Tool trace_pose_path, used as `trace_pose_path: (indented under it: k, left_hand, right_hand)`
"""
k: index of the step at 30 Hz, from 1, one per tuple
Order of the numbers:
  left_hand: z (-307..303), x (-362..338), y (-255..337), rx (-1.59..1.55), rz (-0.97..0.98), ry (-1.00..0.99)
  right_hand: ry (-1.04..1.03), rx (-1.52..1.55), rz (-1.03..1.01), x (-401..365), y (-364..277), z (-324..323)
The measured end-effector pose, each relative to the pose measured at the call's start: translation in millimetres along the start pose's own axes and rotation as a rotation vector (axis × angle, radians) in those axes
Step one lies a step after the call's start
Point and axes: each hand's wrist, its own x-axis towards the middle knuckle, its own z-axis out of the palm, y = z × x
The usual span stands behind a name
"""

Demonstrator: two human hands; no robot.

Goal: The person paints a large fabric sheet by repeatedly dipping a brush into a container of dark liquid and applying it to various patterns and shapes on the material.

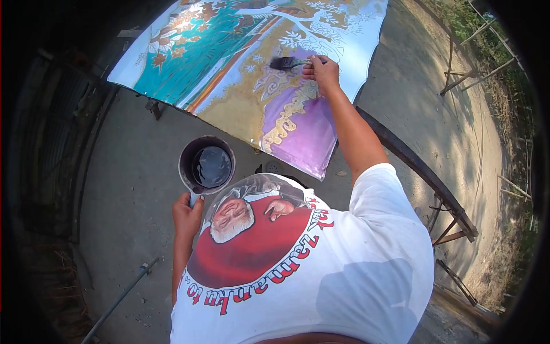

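My right hand reaches forward and grips a flat paintbrush, whose dark bristles rest on a stretched painted cloth. The cloth carries teal, gold, white and purple areas with leaf and tree patterns. My left hand holds the handle of a round cup of dark purple dye close to my chest, level and below the cloth's near edge. My white printed shirt fills the lower middle of the view.
The cloth hangs on a frame over bare concrete ground. A dark wooden rail runs along the right, with wooden racks beyond. A metal rod lies at lower left.
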Motion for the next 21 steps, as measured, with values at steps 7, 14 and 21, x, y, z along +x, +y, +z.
trace_pose_path:
  k: [7, 14, 21]
  left_hand:
    - [-0.3, -2.6, -4.2, -0.022, -0.015, 0.003]
    - [-7.1, 5.5, 1.2, 0.022, 0.029, -0.01]
    - [-8.4, 5.5, 10.9, 0.062, 0.094, -0.004]
  right_hand:
    - [-0.26, -0.023, 0.165, -55.7, -4.8, 0.0]
    - [-0.275, -0.054, 0.248, -74.4, -9.8, -11.9]
    - [0.016, -0.082, -0.05, -76.8, -23.9, 0.9]
